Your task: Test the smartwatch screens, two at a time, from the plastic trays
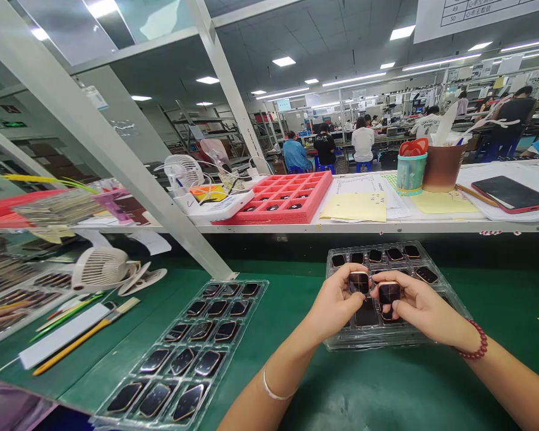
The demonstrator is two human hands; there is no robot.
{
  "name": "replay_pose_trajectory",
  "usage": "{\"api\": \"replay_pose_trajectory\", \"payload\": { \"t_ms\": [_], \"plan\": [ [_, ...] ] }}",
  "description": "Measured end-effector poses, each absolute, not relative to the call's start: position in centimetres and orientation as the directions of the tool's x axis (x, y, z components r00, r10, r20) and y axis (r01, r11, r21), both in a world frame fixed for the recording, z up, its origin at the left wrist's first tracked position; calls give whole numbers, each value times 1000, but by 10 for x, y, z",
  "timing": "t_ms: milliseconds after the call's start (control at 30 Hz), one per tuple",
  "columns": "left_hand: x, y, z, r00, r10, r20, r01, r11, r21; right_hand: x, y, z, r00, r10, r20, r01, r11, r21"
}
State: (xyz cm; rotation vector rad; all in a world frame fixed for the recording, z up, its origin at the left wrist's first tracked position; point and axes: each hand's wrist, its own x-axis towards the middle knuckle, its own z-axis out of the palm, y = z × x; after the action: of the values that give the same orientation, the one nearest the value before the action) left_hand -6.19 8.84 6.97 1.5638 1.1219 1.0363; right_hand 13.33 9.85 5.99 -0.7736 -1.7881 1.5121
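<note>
My left hand [336,302] pinches a square smartwatch body [359,282] with a copper-coloured frame and dark glass. My right hand [420,305] holds a second, similar watch body [389,293] between fingers and thumb, close to the first but apart from it. Both hands hover over a clear plastic blister tray [372,342] on the green mat, whose pockets hold several dark watch bodies. Another blister tray [233,335], full of dark-faced pieces, lies to the left. My fingers hide part of the nearer tray.
A green work mat [287,371] covers the bench. On the left lie a white fan [101,269], a ruler and pens. A raised shelf [386,227] above carries a red foam tray [287,197], papers and pen cups. Co-workers sit at benches far behind.
</note>
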Motion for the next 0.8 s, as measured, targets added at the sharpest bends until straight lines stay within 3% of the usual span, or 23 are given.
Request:
{"api": "replay_pose_trajectory", "payload": {
  "t_ms": [233,800],
  "plan": [
    [-62,88,70,249,956,153,122,-187,975,134,102,62,-581,803,132,28,182,-983],
    [-63,94,65,241,960,146,144,-183,972,136,109,61,-563,815,136,-8,159,-987]
  ]
}}
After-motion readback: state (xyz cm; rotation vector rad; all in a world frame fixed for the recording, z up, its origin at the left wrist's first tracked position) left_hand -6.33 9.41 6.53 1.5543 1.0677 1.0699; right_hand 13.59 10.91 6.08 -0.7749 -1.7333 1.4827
